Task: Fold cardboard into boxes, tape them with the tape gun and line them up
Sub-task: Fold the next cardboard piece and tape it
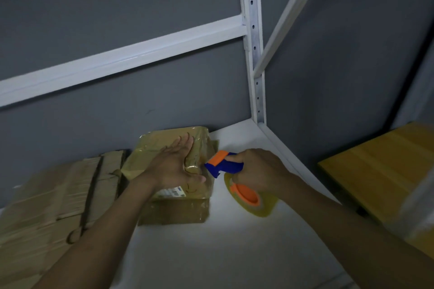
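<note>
Left hand (175, 166) flat, fingers straight, pressing box (173, 195) top. Right hand (258, 171) grips tape gun (231, 176) at box's right edge.

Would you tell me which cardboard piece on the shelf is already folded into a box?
The taped box under the left hand, bearing a barcode label; the cardboard stack left of it lies flat.
</note>
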### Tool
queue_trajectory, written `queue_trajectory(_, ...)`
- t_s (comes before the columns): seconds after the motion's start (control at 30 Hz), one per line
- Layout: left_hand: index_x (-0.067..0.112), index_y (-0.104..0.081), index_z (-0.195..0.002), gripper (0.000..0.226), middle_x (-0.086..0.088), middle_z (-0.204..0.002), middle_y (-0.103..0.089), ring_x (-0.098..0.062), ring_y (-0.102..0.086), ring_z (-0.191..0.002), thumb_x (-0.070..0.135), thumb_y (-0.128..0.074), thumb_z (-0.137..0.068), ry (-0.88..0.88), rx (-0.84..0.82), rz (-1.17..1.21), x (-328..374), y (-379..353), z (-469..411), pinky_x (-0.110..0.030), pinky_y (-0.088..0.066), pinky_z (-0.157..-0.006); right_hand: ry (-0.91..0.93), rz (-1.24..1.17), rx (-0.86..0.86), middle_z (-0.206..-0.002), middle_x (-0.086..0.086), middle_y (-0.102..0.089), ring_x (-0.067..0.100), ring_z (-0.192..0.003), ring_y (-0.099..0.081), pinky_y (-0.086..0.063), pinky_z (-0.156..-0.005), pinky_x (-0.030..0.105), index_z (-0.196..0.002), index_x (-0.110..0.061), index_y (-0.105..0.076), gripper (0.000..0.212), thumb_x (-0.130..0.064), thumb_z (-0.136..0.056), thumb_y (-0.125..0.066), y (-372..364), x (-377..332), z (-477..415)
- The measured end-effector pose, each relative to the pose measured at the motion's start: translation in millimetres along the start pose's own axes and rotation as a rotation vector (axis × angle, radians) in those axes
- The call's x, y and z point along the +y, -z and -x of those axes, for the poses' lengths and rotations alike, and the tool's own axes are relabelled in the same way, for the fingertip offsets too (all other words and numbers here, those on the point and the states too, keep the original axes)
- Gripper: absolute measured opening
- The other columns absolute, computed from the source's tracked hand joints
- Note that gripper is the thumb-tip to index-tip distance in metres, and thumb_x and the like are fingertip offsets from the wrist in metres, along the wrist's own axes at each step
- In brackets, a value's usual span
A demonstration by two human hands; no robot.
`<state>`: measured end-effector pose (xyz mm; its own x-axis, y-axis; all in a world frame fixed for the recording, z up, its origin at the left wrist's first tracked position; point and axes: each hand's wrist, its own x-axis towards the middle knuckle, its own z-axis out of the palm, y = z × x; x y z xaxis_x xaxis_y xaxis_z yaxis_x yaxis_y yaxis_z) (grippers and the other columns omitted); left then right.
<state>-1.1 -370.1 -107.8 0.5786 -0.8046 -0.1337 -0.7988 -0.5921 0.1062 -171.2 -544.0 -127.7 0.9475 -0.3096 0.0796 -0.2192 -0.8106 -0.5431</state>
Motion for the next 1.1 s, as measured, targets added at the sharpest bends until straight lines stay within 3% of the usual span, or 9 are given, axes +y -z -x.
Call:
queue_trajectory(0.13, 0.024, 0.009, -0.154, 0.119, 0.010, -0.160, 0.013, -0.009, 0.010, -0.148, 0.071, -0.063, -0.072, 0.015, 0.035, -0.005, 2.7, -1.0, 1.1, -0.036, -0.008, -0.121, 0.014, -0.054, 0.025, -0.126, -0.006, -0.060, 0.014, -0.105, -0.058, -0.045, -0.082, 0.023, -0.134, -0.039, -0.051, 0.051, -0.031, -0.086, -0.063, 0.6, 6.2, 5.9)
queue_trajectory(0.23, 0.027, 0.009, -0.154, 0.118, 0.013, -0.160, 0.011, -0.007, 0.009, -0.147, 0.073, -0.062, -0.072, -0.008, 0.048, -0.015, -5.0, -2.7, -0.5, -0.033, -0.007, -0.121, 0.073, 0.087, -0.004, -0.121, -0.007, -0.055, 0.012, -0.107, -0.055, -0.037, -0.079, 0.019, -0.141, -0.042, -0.040, 0.060, -0.038, -0.086, -0.064, 10.8, 15.9, 11.0)
queue_trajectory(0.37, 0.029, 0.010, -0.153, 0.118, 0.017, -0.159, 0.013, -0.005, 0.009, -0.147, 0.074, -0.061, -0.071, -0.056, 0.013, -0.056, -16.7, 0.6, -7.9, -0.033, -0.006, -0.121, 0.103, 0.188, -0.001, -0.121, -0.003, -0.051, 0.014, -0.109, -0.053, -0.041, -0.083, 0.021, -0.143, -0.040, -0.035, 0.063, -0.046, -0.086, -0.064, 30.7, 26.4, 11.4)
queue_trajectory(0.53, 0.032, 0.011, -0.152, 0.120, 0.019, -0.157, 0.015, -0.003, 0.008, -0.146, 0.079, -0.057, -0.065, -0.083, -0.013, -0.094, -21.5, 4.1, -11.4, -0.034, -0.007, -0.121, 0.102, 0.249, -0.039, -0.126, -0.003, -0.048, 0.014, -0.113, -0.052, -0.036, -0.080, 0.018, -0.145, -0.039, -0.030, 0.066, -0.048, -0.088, -0.060, 20.8, 23.8, 16.1)
queue_trajectory(0.67, 0.032, 0.012, -0.152, 0.120, 0.020, -0.154, 0.019, -0.003, 0.010, -0.146, 0.079, -0.056, -0.066, -0.091, -0.013, -0.098, -19.8, 1.1, -11.7, -0.034, -0.007, -0.121, 0.106, 0.256, 0.008, -0.110, -0.001, -0.054, 0.017, -0.096, -0.057, -0.034, -0.074, 0.021, -0.135, -0.035, -0.047, 0.046, -0.041, -0.090, -0.058, 11.5, 9.7, 10.3)
queue_trajectory(0.77, 0.033, 0.013, -0.151, 0.120, 0.021, -0.155, 0.019, -0.002, 0.011, -0.145, 0.083, -0.052, -0.063, -0.067, -0.001, -0.086, -21.8, -0.9, -8.1, -0.033, -0.006, -0.121, -0.022, 0.219, -0.018, -0.095, -0.003, -0.057, 0.015, -0.083, -0.055, -0.033, -0.065, 0.021, -0.122, -0.024, -0.059, 0.032, -0.032, -0.091, -0.056, 16.7, 4.0, -8.3)
queue_trajectory(0.87, 0.031, 0.014, -0.151, 0.123, 0.020, -0.154, 0.020, -0.002, 0.013, -0.145, 0.084, -0.051, -0.062, -0.056, 0.000, -0.077, -21.4, -3.3, -6.1, -0.035, -0.006, -0.121, 0.046, 0.249, -0.070, -0.082, -0.008, -0.053, 0.013, -0.075, -0.050, -0.035, -0.062, 0.021, -0.114, -0.028, -0.062, 0.029, -0.031, -0.086, -0.060, 13.1, 6.4, -15.8)
queue_trajectory(1.0, 0.027, 0.010, -0.153, 0.121, 0.014, -0.160, 0.009, -0.009, 0.005, -0.148, 0.078, -0.059, -0.068, 0.005, 0.060, -0.030, -9.1, -3.3, -1.9, -0.036, -0.008, -0.121, -0.120, -0.010, -0.004, -0.112, -0.007, -0.062, 0.013, -0.094, -0.058, -0.045, -0.078, 0.024, -0.132, -0.041, -0.052, 0.047, -0.033, -0.086, -0.062, 16.6, 17.6, -10.5)
queue_trajectory(1.1, 0.019, 0.004, -0.154, 0.121, 0.003, -0.162, -0.008, -0.017, -0.011, -0.148, 0.077, -0.060, -0.069, 0.113, 0.133, 0.019, 6.3, -4.8, 3.1, -0.041, -0.019, -0.119, -0.295, -0.522, 0.016, -0.104, -0.008, -0.069, 0.014, -0.090, -0.064, -0.053, -0.087, 0.033, -0.109, -0.050, -0.062, 0.038, -0.029, -0.078, -0.069, 12.8, 29.5, -21.9)
